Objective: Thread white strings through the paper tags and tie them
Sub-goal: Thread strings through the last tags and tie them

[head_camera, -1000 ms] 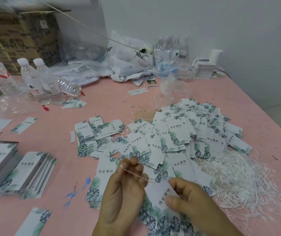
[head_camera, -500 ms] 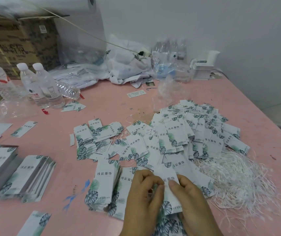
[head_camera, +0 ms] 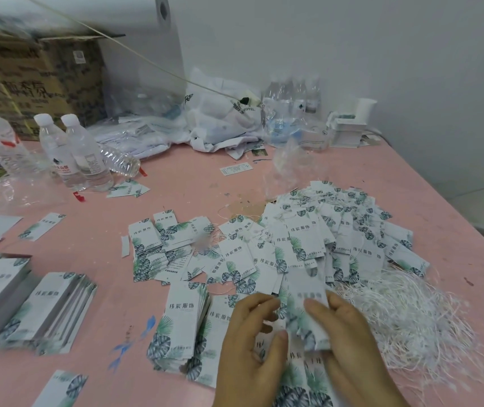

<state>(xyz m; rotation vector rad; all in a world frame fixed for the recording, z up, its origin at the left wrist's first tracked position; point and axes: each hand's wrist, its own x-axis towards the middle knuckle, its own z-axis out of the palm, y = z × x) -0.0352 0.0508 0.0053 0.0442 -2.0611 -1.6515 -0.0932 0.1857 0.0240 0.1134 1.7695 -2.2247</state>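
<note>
Head view: both hands, left (head_camera: 252,345) and right (head_camera: 343,339), pinch blurred tag (head_camera: 308,306); stack (head_camera: 180,318) reads 玮宸服饰.

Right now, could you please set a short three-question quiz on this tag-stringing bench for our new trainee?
1. True or false: the loose heap of thin white strings lies on the pink table to the right of the person's hands.
2. Which hand holds the blurred white paper tag with green leaf print? A) left hand only B) right hand, with the left hand's fingers close beside it C) neither
3. Fill in: two upright clear plastic water bottles with white caps stand in front of a brown ____ box.

Key: 1 true; 2 B; 3 cardboard
</note>
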